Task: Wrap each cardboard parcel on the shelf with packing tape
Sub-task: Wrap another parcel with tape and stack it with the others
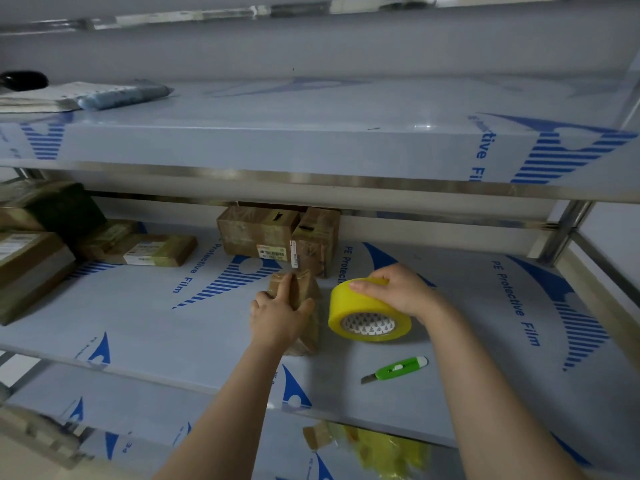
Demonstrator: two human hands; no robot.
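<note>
Cardboard parcel (306,285), small, lies on the shelf (166,327) under my left hand (277,318), fingers curled over it; my right hand (401,289) grips the yellow tape roll (353,306) just beside; a green cutter (398,368) lies beside my right forearm.

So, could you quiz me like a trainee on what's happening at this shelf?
1. What does the right hand grip?
A) yellow tape roll
B) scissors
C) a marker
2. True or false: the green utility knife lies on the shelf, and neither hand touches it.
3. Fill in: the left hand holds a small cardboard ____.

Key: 1 A; 2 true; 3 parcel.
</note>
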